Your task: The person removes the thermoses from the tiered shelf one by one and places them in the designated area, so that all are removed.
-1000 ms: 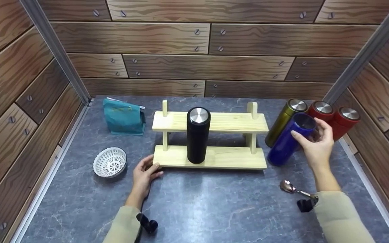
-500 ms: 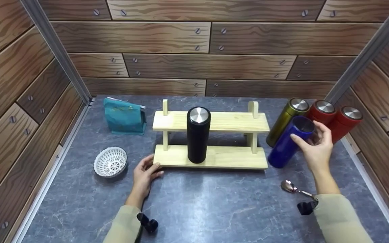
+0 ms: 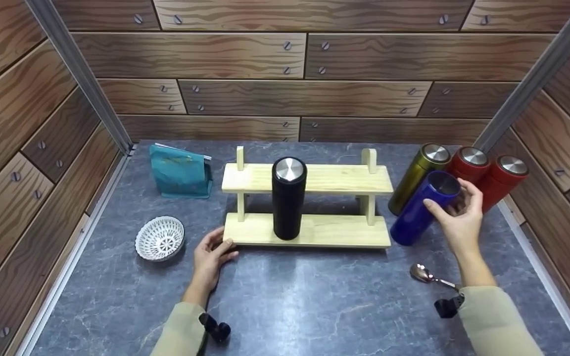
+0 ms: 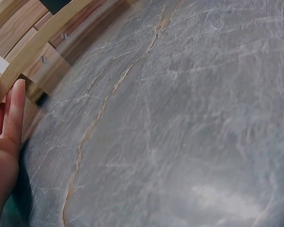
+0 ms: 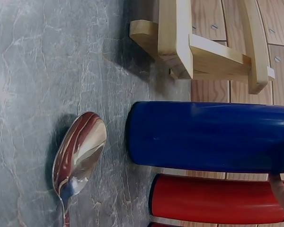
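Note:
In the head view, my right hand (image 3: 463, 217) grips a blue thermos (image 3: 418, 212) near its rim, thumb on the near side. Its top has no lid and shows a dark inside. The right wrist view shows the lower body of the blue thermos (image 5: 208, 137) close to the tabletop. My left hand (image 3: 210, 257) holds the left front corner of a two-tier wooden shelf (image 3: 344, 231), thumb on the lower board. A black thermos (image 3: 287, 207) with a silver lid stands upright on that lower board.
Behind the blue thermos stand a green-gold thermos (image 3: 408, 185) and two red ones, the nearer red thermos (image 3: 502, 183) rightmost. A spoon (image 3: 421, 273) lies near my right wrist. On the left are a teal bag (image 3: 181, 173) and a white patterned bowl (image 3: 160, 239). Wood-patterned walls enclose the table.
My right hand has brought the blue thermos slightly down and toward me. The left hand stays at the shelf corner; the black thermos and other things have not moved.

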A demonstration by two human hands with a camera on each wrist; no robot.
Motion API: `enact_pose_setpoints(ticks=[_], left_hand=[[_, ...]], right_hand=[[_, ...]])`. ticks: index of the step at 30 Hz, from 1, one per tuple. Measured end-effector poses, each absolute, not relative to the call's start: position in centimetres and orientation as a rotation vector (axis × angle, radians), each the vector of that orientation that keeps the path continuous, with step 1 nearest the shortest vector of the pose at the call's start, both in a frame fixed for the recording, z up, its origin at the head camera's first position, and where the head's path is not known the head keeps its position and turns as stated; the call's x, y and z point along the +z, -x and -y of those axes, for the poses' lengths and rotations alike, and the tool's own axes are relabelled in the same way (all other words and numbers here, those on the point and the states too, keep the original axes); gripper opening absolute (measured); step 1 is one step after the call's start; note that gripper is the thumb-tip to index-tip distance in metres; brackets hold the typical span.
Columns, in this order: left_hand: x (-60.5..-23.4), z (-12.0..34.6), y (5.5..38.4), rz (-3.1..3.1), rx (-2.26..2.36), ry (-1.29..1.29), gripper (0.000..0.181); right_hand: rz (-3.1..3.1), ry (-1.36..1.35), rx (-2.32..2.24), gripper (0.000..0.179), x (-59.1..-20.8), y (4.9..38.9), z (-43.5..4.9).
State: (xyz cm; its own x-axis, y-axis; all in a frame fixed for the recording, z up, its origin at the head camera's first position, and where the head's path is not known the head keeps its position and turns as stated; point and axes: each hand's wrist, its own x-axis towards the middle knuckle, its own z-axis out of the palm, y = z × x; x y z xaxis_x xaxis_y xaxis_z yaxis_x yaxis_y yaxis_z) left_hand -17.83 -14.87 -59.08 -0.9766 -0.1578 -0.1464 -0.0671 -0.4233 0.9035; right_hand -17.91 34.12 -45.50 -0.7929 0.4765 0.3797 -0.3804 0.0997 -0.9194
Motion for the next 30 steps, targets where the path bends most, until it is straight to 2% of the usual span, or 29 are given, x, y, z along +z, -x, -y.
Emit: enact_pose_setpoints(ticks=[8, 30], left_hand=[[-59.3, 14.8, 17.7, 1.644, -2.594, -0.314, 0.052], [-59.3, 14.9, 17.8, 1.650, -2.587, -0.313, 0.051]], right_hand=[[1.746, 0.108, 1.766, 0.074, -46.1, 18.1, -35.0], [1.315, -0.182, 1.862, 0.047, -43.1, 14.8, -34.0]])
